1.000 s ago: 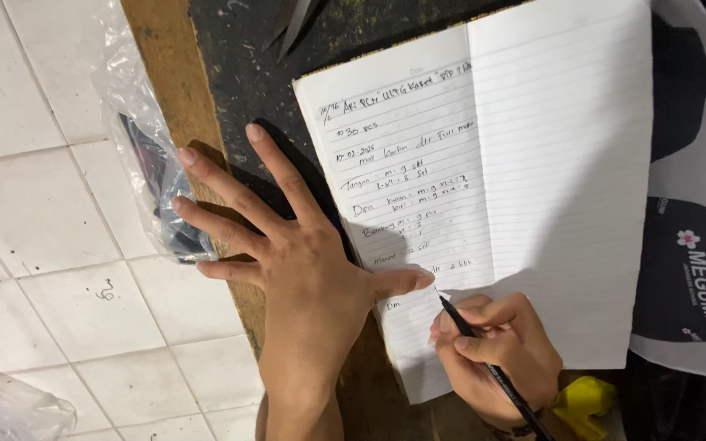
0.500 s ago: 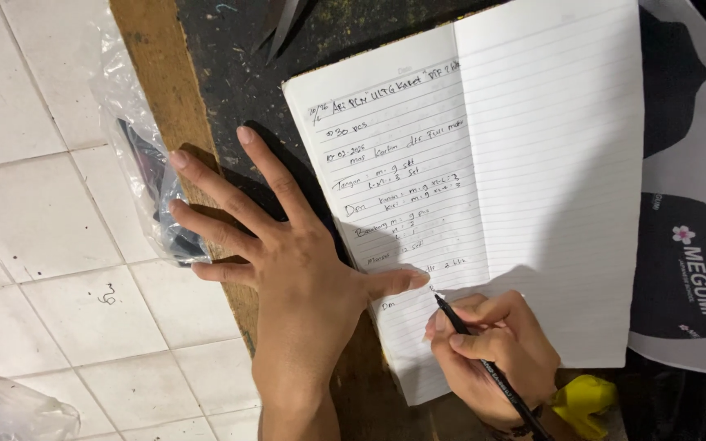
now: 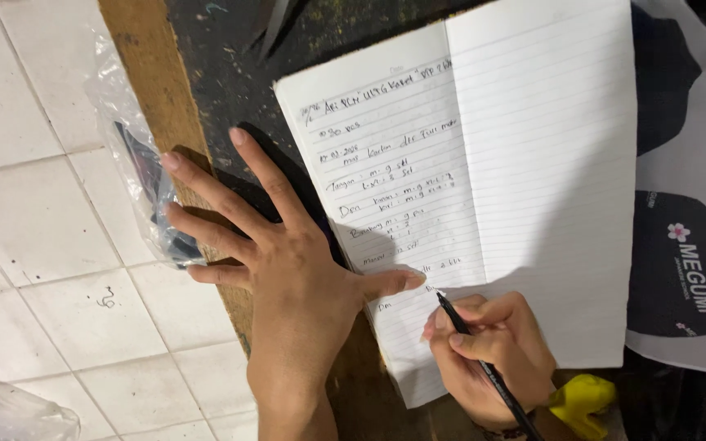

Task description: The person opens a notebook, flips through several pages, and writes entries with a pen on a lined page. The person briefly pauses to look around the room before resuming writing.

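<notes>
White ruled paper: an open notebook lies on a dark, scuffed table with a bare wooden edge strip. Its left page is partly filled with handwriting; its right page is blank.

Right hand — closed around a black pen in a writing grip, tip touching the lower part of the left page, just beside the left thumb.

Left hand — open and flat, holding nothing, fingers spread. Palm rests on the table by the notebook's left edge; thumb presses onto the page. The outer fingertips reach a clear plastic bag with dark contents, which overhangs the wooden strip toward the white tiled floor.

Yellow object just beside the right wrist, kind unclear. White-and-black printed plastic bag under the notebook's right edge.
</notes>
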